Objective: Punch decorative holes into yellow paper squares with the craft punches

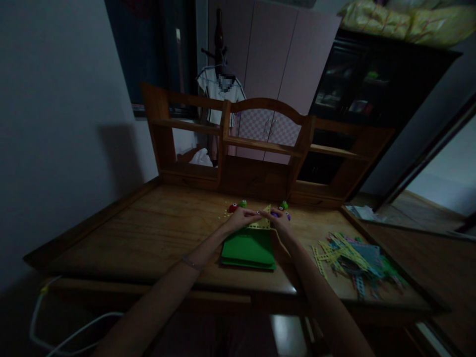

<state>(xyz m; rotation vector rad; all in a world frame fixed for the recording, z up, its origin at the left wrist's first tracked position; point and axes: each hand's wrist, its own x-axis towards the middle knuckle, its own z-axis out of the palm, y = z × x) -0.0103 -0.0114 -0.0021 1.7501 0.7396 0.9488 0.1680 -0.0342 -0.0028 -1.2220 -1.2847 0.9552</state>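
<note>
A yellow piece with a row of small holes (265,224) is held upright between both hands, just above the far edge of a green stack of sheets (248,249). My left hand (241,219) pinches at its left side, fingers pointing right. From the right, my right hand (278,221) grips it near the top. The two sets of fingertips nearly meet. Behind the hands, small red (232,208) and green (243,203) balls with eyes lie on the left, and another green one (284,205) and purple ones (288,216) on the right.
A pile of yellow, blue and green perforated strips (357,260) covers the desk's right side. Tiny pale bits lie near the red ball. A wooden shelf unit (260,145) rises along the back of the desk (148,238). A white cable hangs at the lower left.
</note>
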